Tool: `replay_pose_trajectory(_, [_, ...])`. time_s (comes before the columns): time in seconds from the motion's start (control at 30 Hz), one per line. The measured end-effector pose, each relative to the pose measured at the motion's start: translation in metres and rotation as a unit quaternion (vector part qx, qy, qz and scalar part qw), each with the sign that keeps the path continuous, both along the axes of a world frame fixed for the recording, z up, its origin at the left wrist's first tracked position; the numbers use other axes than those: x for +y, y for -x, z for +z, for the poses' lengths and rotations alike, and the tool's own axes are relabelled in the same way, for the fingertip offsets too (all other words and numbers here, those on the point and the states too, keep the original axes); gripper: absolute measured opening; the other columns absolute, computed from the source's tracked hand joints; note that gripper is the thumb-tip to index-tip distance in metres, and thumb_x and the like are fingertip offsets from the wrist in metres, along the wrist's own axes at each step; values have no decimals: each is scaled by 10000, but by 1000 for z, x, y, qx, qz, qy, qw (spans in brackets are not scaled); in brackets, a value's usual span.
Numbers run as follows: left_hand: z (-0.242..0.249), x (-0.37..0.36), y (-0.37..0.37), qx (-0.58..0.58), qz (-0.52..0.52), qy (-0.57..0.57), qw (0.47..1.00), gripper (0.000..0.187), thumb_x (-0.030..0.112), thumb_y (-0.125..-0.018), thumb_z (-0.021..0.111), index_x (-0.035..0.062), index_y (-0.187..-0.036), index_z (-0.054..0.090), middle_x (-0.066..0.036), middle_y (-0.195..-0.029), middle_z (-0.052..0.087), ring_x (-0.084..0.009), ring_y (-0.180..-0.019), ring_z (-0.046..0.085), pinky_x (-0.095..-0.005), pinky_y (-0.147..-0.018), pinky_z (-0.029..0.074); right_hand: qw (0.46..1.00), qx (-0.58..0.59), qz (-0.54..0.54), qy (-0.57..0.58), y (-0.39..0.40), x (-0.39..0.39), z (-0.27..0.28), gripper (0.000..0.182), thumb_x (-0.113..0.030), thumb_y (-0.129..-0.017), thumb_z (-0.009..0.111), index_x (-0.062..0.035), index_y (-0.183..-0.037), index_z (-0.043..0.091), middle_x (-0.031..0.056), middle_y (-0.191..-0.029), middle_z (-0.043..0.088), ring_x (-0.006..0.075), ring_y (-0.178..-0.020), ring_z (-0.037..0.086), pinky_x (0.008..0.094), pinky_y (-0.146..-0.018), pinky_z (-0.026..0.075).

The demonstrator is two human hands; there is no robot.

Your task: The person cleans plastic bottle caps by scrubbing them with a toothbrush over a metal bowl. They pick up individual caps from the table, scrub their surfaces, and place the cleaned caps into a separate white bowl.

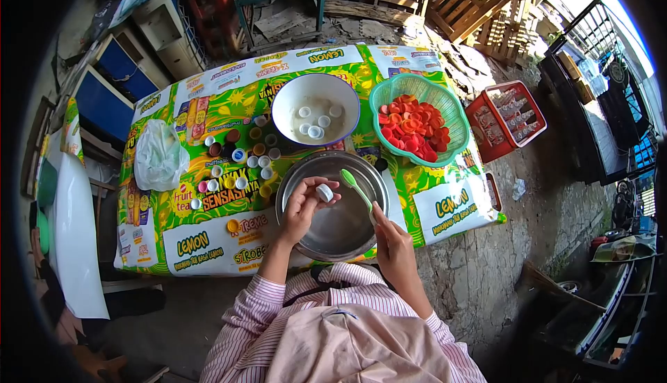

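Note:
Over a steel bowl (333,234) of water, my left hand (303,206) holds a white bottle cap (324,192) between its fingers. My right hand (394,240) grips the handle of a green toothbrush (358,188), whose head is up and a little right of the cap, apart from it. Behind the steel bowl stands a white enamel bowl (283,109) with several white caps (315,132) in cloudy water. To its right, a green plastic basket (455,115) holds many red caps (415,126). Loose caps of mixed colours (239,155) lie left of the bowls.
A patterned table cover (222,247) lies under everything. A crumpled plastic bag (160,155) is at the left, an orange cap (236,226) near the front. Right of the table stands a red container (490,150) with packets. Wooden pallets (479,1) stand behind.

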State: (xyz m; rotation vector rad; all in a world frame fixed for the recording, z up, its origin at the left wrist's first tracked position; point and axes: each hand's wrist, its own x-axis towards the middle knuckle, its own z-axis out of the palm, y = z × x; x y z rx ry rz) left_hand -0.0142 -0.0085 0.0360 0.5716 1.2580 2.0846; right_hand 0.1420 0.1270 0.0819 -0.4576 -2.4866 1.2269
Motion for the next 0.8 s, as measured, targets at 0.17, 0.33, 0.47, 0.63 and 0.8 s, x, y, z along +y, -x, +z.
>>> replay_pose_trajectory(0.17, [-17, 0, -2, 18, 25, 20, 999, 166, 68, -942, 452, 15, -1099, 453, -96, -1031, 567, -181, -892, 611, -316, -823, 516, 999, 32, 28, 25, 0, -13, -6, 491, 10, -853, 511, -130, -1321, 455, 191, -820, 607, 340, -645, 587, 396, -586, 450])
replay_pose_trajectory(0.33, [-16, 0, -3, 5, 30, 37, 999, 160, 72, -929, 485, 17, -1077, 457, -86, -983, 571, -163, -836, 619, -311, -808, 521, 999, 19, 12, 26, -3, -16, -4, 498, -11, -856, 524, -166, -1325, 456, 160, -747, 573, 324, -611, 575, 394, -564, 446])
replay_pose_trajectory(0.47, [-12, 0, -3, 36, 29, 48, 998, 172, 109, -923, 520, 20, -1062, 471, -70, -928, 575, -144, -808, 618, -292, -768, 519, 1000, 20, -1, -7, -4, -16, -6, 493, -20, -859, 529, -173, -1322, 461, 141, -721, 556, 308, -583, 566, 385, -549, 445])
replay_pose_trajectory(0.63, [-13, 0, -3, 53, 16, 56, 997, 178, 116, -918, 530, 18, -1057, 476, -65, -916, 576, -136, -795, 610, -283, -749, 509, 1000, 28, 10, 1, -6, -18, -8, 481, -19, -861, 528, -169, -1314, 471, 144, -728, 564, 309, -576, 567, 385, -545, 448])
replay_pose_trajectory(0.8, [3, 3, -10, -119, 34, -46, 991, 171, 34, -911, 494, 62, -1079, 478, -40, -971, 561, -153, -848, 606, -297, -781, 523, 999, 43, -6, 20, -9, -19, -5, 482, -2, -857, 524, -152, -1311, 470, 181, -726, 568, 321, -586, 572, 384, -544, 449])
